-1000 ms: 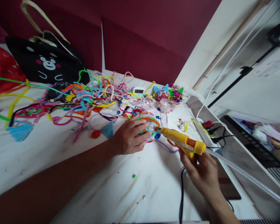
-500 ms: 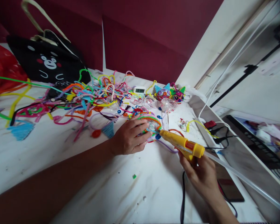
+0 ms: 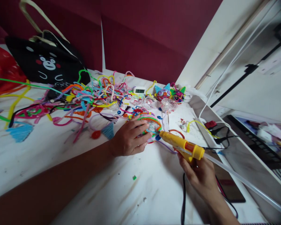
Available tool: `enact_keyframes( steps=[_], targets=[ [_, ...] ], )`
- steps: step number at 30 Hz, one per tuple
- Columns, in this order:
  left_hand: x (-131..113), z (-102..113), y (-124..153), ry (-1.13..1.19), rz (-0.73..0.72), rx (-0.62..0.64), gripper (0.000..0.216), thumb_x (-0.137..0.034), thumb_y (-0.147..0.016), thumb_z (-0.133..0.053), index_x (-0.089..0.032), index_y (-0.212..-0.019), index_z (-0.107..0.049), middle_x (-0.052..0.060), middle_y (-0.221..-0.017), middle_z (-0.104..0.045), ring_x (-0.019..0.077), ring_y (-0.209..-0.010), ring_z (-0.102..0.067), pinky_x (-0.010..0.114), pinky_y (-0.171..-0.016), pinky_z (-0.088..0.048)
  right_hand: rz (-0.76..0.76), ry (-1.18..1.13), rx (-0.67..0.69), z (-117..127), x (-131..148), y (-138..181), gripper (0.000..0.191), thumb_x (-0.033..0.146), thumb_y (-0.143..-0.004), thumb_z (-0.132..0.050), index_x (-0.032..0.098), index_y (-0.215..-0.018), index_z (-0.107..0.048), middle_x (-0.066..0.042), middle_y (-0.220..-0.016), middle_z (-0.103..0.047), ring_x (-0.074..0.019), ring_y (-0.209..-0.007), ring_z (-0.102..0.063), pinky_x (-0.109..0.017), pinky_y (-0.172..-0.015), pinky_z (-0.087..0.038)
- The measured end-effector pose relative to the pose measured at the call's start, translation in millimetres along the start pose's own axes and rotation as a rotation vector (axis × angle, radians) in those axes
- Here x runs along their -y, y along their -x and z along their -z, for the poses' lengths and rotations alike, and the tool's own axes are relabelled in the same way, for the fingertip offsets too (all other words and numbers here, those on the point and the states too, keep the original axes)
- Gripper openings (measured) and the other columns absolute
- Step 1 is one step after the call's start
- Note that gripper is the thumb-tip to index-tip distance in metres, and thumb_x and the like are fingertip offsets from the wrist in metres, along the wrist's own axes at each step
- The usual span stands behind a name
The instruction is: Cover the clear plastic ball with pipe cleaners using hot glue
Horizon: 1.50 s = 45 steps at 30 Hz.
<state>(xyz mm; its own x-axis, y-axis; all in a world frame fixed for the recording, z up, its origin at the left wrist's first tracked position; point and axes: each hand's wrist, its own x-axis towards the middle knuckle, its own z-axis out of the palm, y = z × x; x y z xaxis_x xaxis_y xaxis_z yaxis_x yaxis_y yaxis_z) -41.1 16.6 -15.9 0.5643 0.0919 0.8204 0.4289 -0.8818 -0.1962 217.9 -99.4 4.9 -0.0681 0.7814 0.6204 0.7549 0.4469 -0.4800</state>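
Right hand (image 3: 203,175): the handle of the yellow glue gun (image 3: 178,142) is wrapped by curled fingers; whether the trigger is pressed cannot be told.
Glue stick (image 3: 245,180): carried out of the gun's back, toward four o'clock.
Gun's long axis: laid from four to ten o'clock, with the nozzle pointed at the colourful piece (image 3: 152,125).
Left hand (image 3: 131,139): slightly parted fingers are bent over the piece, which is held by them on the white table (image 3: 112,193); the thumb is hidden.
Colourful piece: found at ten o'clock from the right hand and two from the left, the nearer, which is touching; whether it is met by the nozzle cannot be told.
Clear dome (image 3: 169,106): left at one o'clock beyond the piece.
Eared figure (image 3: 163,93): stood just behind the dome.
Fuzzy stems (image 3: 103,90): heaped at ten o'clock.
Black bag (image 3: 49,65): placed behind the heap.
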Motion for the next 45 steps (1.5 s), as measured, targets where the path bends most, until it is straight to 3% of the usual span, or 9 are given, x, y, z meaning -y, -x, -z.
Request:
enact_keyframes(
  steps=[10,26,31,37,45],
  targets=[
    [0.8,3.6,-2.1,0.005,-0.013,0.010,0.033,-0.022,-0.080,-0.065,-0.017,-0.112,-0.063,0.012,-0.117,-0.063,0.0290,-0.119,-0.056,0.053,-0.107,-0.047,-0.052,-0.040,0.040,1.5,-3.4,3.0,0.003,0.022,-0.087,-0.061,0.020,-0.089,-0.061,0.000,-0.072,-0.060,-0.0090,-0.046,-0.046,-0.020,-0.038,-0.036],
    [0.6,1.7,-0.5,0.023,-0.011,0.012,0.032,-0.022,-0.080,-0.066,-0.017,-0.111,-0.063,0.011,-0.118,-0.063,0.0286,-0.120,-0.055,0.051,-0.105,-0.048,-0.004,0.052,-0.007,0.4,-7.9,1.3,0.008,0.025,-0.086,-0.060,0.019,-0.081,-0.058,0.003,-0.059,-0.054,-0.0093,-0.043,-0.042,-0.021,-0.039,-0.032],
    [0.0,1.8,-1.6,0.022,-0.014,0.004,0.032,-0.021,-0.079,-0.066,-0.017,-0.110,-0.064,0.012,-0.117,-0.064,0.0285,-0.120,-0.056,0.052,-0.105,-0.049,0.003,0.073,-0.037,0.7,-9.3,0.7,0.024,0.026,-0.085,-0.061,0.022,-0.067,-0.046,0.007,-0.051,-0.042,-0.0083,-0.041,-0.036,-0.021,-0.037,-0.029],
    [-0.5,1.8,-2.9,0.021,-0.015,-0.007,0.032,-0.021,-0.079,-0.067,-0.016,-0.110,-0.064,0.013,-0.117,-0.063,0.0289,-0.119,-0.056,0.052,-0.105,-0.049,0.005,0.053,-0.020,0.4,-7.2,0.0,0.018,0.022,-0.086,-0.060,0.020,-0.071,-0.051,0.005,-0.053,-0.049,-0.0084,-0.041,-0.041,-0.021,-0.038,-0.031],
    [1.2,1.2,-1.9,0.016,-0.023,0.002,0.032,-0.022,-0.079,-0.066,-0.016,-0.111,-0.064,0.013,-0.117,-0.063,0.0294,-0.120,-0.055,0.053,-0.104,-0.049,-0.008,0.053,-0.008,1.3,-5.9,0.7,0.020,0.026,-0.087,-0.060,0.021,-0.071,-0.049,0.005,-0.056,-0.045,-0.0085,-0.043,-0.036,-0.022,-0.039,-0.028]
  ],
)
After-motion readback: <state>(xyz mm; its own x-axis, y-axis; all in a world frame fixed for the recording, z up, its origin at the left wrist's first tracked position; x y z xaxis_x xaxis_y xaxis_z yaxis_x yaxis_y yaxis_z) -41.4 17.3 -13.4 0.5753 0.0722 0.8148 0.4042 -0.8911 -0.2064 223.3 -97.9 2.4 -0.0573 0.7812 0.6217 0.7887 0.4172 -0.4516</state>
